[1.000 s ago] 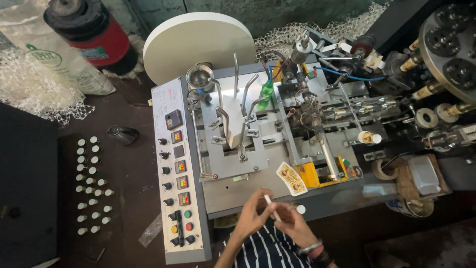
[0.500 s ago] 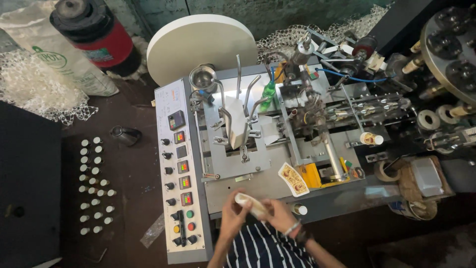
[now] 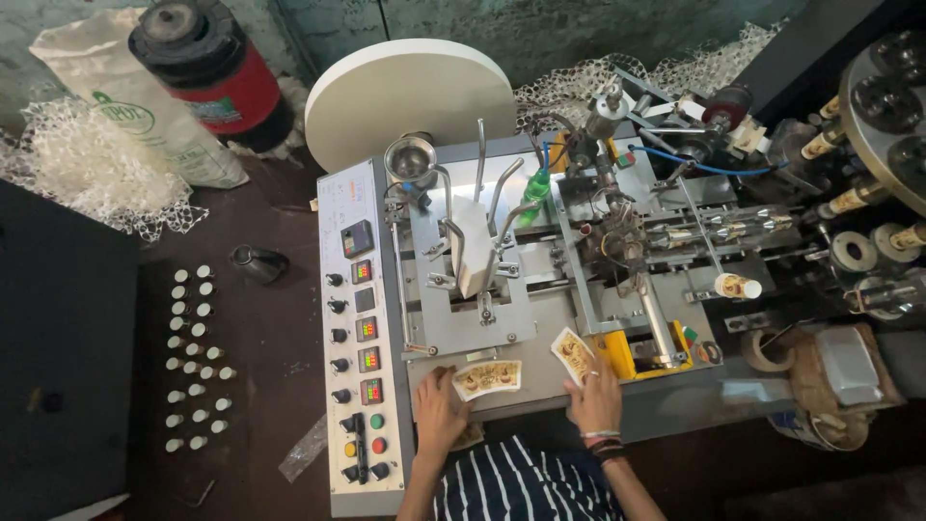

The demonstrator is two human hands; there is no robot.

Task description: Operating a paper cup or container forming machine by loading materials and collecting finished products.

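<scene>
- Printed paper blanks, fan-shaped and beige with a small pattern, lie on the grey metal deck at the front of the machine; one blank lies flat near the front edge, the second blank lies a little to the right of it and is turned at an angle.
- Left hand rests on the front edge of the deck, the fingers spread and flat, the fingertips just beside the left end of the first blank; it grips nothing that I can see.
- Right hand lies flat on the deck with the fingers stretched forward, the tips touching the lower end of the second blank; it presses more than it holds, with no closed grip. Thin bangles sit on this wrist.
- Left of the deck stands the control panel with small displays, black knobs and coloured buttons.
- Behind the deck a stack of white blanks stands upright between bent metal guide rods.
- Further back is a large white paper disc, and beside it a red and black cylinder.
- On the dark floor at the left stand rows of small white-capped pieces.
- A yellow part sits just right of the second blank.
</scene>
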